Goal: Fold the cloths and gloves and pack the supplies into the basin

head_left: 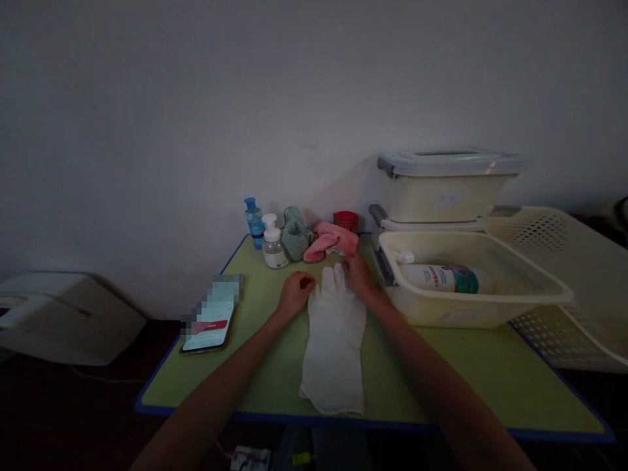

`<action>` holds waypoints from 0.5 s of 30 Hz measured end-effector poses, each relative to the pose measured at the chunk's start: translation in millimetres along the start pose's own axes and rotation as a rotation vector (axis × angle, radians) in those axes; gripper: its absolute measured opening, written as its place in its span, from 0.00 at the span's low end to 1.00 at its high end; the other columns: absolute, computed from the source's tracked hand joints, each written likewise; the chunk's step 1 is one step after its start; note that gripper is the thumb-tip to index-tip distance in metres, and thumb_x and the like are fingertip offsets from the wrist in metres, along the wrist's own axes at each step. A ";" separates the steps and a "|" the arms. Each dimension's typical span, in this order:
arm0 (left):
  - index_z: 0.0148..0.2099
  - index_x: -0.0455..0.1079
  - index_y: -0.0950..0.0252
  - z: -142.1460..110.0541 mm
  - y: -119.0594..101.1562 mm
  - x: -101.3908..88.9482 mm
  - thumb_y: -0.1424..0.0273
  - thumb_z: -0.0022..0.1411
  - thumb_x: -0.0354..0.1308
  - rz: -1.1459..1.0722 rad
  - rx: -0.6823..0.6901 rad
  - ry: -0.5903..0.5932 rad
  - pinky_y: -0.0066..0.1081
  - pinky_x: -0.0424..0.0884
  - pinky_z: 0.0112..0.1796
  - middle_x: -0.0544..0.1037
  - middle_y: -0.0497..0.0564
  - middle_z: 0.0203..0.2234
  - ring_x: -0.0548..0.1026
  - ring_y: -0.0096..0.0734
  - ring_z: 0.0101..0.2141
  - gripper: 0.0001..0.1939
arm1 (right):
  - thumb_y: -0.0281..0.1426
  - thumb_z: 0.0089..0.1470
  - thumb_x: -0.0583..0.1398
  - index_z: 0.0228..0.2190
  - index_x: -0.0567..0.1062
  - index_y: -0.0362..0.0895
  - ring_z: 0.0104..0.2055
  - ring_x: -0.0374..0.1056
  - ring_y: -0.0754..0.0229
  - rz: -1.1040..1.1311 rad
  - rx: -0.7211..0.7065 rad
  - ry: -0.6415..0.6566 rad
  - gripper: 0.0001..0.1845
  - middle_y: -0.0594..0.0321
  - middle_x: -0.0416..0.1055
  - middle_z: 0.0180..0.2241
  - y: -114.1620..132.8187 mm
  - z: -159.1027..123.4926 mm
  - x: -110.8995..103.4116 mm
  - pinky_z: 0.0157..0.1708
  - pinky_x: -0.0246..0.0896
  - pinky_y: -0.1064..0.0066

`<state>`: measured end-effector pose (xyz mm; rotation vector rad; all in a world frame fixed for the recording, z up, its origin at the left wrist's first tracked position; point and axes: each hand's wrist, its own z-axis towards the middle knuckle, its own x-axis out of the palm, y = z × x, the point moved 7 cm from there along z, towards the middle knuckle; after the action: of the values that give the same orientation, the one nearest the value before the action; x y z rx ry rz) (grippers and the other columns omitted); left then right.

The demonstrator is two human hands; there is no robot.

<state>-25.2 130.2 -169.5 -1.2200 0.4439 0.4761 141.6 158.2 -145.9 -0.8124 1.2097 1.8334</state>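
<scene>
A long white glove (pixel 334 347) lies flat on the green table, its fingers pointing away from me and its cuff close to the front edge. My left hand (pixel 296 292) is closed in a pinch at the left side of the glove's fingers. On the opposite side, my right hand (pixel 362 280) has its fingers bent around the tip of a glove finger. Just beyond the hands are a crumpled pink cloth (pixel 333 241) and a grey-green cloth (pixel 295 237).
A phone (pixel 210 324) lies left on the table (pixel 265 366). A pump bottle (pixel 273 243), a blue bottle (pixel 254 226) and a red basket (pixel 346 220) stand behind. At right, an open tub (pixel 461 315) holds a white bottle (pixel 436 277), near lidded boxes (pixel 441 193) and a laundry basket (pixel 583 261).
</scene>
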 end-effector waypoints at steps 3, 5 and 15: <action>0.31 0.71 0.69 -0.6 -0.7 -0.4 0.77 0.52 0.55 -0.007 0.004 -0.013 0.27 0.68 0.33 0.74 0.50 0.27 0.71 0.26 0.27 0.04 | 0.21 0.50 0.55 0.30 0.74 0.36 0.41 0.66 0.56 -0.009 0.028 -0.003 0.07 0.51 0.71 0.35 -4.9 2.3 2.2 0.42 0.58 0.67; 0.31 0.71 0.70 -0.5 -0.9 -0.4 0.77 0.53 0.55 -0.013 0.002 -0.013 0.27 0.68 0.33 0.73 0.50 0.27 0.71 0.26 0.27 0.04 | 0.21 0.50 0.55 0.31 0.74 0.37 0.40 0.66 0.56 -0.014 0.038 -0.011 0.08 0.52 0.71 0.36 -5.8 1.0 2.1 0.41 0.59 0.67; 0.30 0.71 0.70 0.3 -2.5 -2.2 0.79 0.52 0.56 -0.036 -0.010 -0.024 0.26 0.67 0.32 0.73 0.50 0.26 0.70 0.25 0.27 0.03 | 0.21 0.51 0.53 0.31 0.74 0.39 0.36 0.67 0.58 -0.033 0.013 0.016 0.10 0.55 0.73 0.32 5.4 4.3 0.2 0.37 0.59 0.70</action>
<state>-25.6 129.5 -166.1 -1.2282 0.3989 0.4626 136.4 161.0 -142.3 -0.8362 1.2104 1.7940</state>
